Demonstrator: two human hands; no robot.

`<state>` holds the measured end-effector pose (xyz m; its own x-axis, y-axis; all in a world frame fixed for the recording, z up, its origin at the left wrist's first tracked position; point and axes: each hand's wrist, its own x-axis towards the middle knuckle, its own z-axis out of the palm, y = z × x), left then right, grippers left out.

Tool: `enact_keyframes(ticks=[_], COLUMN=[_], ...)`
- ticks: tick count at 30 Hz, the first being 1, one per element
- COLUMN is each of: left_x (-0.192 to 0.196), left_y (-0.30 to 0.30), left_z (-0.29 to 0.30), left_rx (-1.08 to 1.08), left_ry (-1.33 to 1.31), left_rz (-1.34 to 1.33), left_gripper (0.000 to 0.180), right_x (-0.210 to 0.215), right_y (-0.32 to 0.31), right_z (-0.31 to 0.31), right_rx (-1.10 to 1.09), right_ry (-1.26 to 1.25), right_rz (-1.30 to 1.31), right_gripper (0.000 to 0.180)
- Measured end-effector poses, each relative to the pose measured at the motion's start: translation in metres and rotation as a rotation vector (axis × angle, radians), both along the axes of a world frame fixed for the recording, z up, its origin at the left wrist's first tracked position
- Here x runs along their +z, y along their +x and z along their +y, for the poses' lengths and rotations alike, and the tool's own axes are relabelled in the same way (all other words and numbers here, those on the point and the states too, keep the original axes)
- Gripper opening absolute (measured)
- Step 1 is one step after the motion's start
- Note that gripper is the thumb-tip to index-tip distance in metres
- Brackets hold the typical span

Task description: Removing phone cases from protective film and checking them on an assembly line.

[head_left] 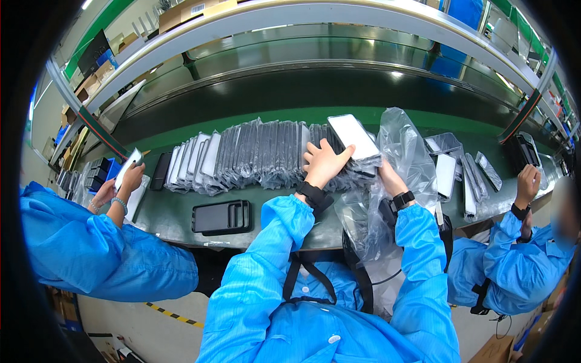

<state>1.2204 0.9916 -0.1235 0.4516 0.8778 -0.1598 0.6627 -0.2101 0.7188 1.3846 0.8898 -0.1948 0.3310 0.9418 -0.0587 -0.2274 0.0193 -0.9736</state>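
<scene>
The left hand (324, 162) is lying flat along the near side of a white-faced phone (353, 137), steadying it on top of the long row (254, 154) of bagged phones running across the middle of the bench (175, 212). The right hand (390, 177) is gripping the phone's right end, half hidden by a clear bag (402, 151), so its closure cannot be told. Judging by the full row, most units are already bagged and stacked; this phone is not yet sleeved. A black tray (221, 216) is sitting near the front edge. Co-workers are handling phones at both ends.
</scene>
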Motion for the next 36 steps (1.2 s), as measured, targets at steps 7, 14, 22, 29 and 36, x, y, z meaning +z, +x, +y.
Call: enact_keyframes(ticks=[7, 14, 22, 29, 36], left_x=[0.004, -0.009, -0.018, -0.033, -0.052], left_y=[0.006, 0.028, 0.056, 0.077, 0.069], left_z=[-0.003, 0.002, 0.019, -0.032, -0.040], left_rx=[-0.069, -0.159, -0.897, -0.834, -0.762], left_ry=[0.232, 0.702, 0.615, 0.943, 1.186], left_rz=[0.159, 0.107, 0.170, 0.654, 0.840], left_gripper=[0.091, 0.078, 0.031, 0.029, 0.047], right_x=[-0.028, -0.030, -0.016, 0.021, 0.053], right_y=[0.010, 0.017, 0.027, 0.015, -0.013], right_z=[0.017, 0.026, -0.006, -0.042, -0.048], right_rx=[0.073, 0.058, 0.065, -0.055, -0.142], right_ry=[-0.103, -0.257, -0.187, -0.299, -0.311], right_rz=[-0.310, -0.442, -0.421, -0.362, -0.473], right_gripper=[0.040, 0.031, 0.032, 0.031, 0.028])
